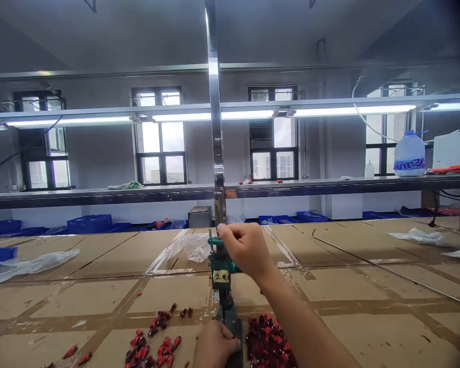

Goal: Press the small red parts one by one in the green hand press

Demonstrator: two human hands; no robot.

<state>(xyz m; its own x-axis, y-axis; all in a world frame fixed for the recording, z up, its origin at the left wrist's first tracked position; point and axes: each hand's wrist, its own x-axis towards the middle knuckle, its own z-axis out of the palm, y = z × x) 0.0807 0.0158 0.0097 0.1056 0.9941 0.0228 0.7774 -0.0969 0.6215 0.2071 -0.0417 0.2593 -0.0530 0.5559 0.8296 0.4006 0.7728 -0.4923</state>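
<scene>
A green hand press (220,263) with a "2#" label stands upright in front of me. My right hand (249,250) is closed in a fist beside the top of the press, around its lever, which the fist hides almost wholly. Down at the press's base, under the ram, my left hand (217,345) is closed in a pinch. Whatever its fingertips hold is hidden. Right of the base lies a dense pile of small red and black pieces (269,342). Looser groups of similar pieces (138,350) lie to the left of my left hand.
Cardboard (103,301) covers the table. A metal post (215,102) rises behind the press to a lamp rail. Clear plastic (193,248) lies behind it, and a thin rod (383,266) at right. A large bottle (409,153) stands on the shelf; blue bins (89,223) line the back.
</scene>
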